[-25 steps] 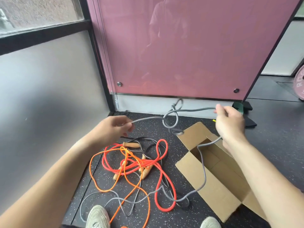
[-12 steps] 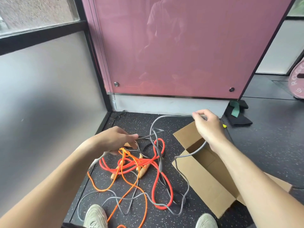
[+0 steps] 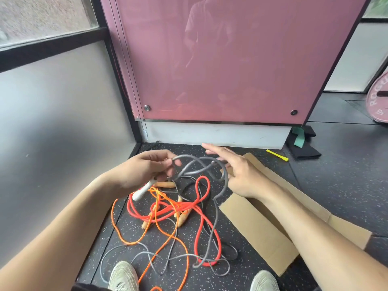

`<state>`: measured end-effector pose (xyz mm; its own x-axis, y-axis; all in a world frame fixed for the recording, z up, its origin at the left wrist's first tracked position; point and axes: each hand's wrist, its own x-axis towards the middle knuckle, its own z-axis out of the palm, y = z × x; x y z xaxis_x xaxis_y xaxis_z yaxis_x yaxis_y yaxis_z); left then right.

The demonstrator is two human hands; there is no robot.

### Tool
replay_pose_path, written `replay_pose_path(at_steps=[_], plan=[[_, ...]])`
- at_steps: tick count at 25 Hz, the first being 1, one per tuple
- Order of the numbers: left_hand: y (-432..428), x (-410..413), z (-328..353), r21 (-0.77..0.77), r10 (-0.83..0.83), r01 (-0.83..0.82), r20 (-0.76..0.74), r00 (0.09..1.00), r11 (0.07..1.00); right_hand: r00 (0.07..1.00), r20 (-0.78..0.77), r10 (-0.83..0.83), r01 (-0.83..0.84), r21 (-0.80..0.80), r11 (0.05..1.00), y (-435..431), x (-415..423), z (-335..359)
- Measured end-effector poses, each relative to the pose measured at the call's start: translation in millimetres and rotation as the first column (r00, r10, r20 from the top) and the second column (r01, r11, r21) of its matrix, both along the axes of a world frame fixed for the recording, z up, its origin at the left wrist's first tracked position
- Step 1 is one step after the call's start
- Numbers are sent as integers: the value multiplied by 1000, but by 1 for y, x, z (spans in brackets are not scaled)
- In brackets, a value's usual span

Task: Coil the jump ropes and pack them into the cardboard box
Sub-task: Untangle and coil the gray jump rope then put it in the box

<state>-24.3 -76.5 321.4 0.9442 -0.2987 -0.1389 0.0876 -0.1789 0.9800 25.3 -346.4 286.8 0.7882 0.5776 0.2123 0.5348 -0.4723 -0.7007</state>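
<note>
While the cardboard box (image 3: 252,223) lies open on the floor beneath the right forearm, the grey jump rope (image 3: 225,181) loops sideways between the hands: left hand (image 3: 144,171) grips it, right hand (image 3: 237,171) spread wide, empty, just beside.

1. this looks like a gym.
2. a black speckled rubber floor (image 3: 336,185) spreads from 6 o'clock out to 3 o'clock.
3. a pink weight plate (image 3: 379,101) with raised lettering shows at the 3 o'clock edge.
4. jump ropes (image 3: 168,208) lie tangled at 6 o'clock, below a pink glass panel (image 3: 231,59) at 12 o'clock.
</note>
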Motion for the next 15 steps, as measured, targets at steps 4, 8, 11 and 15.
replay_pose_path(at_steps=[4, 8, 11, 15], plan=[[-7, 3, 0, -9, 226, -226, -30, 974, 974, 939, -343, 33, 125, 427, 896, 17, -7, 12], [-15, 2, -5, 116, 256, -270, 124, 959, 956, 996, -70, -60, 75, 242, 967, 21, -12, 7], [-19, 3, -5, 168, 206, -228, 141, 968, 959, 970, 160, -186, 156, 180, 971, 21, -5, 3], [-14, 6, 1, 175, 171, -219, 250, 953, 960, 805, 322, -499, 444, 230, 866, 11, 14, 3]])
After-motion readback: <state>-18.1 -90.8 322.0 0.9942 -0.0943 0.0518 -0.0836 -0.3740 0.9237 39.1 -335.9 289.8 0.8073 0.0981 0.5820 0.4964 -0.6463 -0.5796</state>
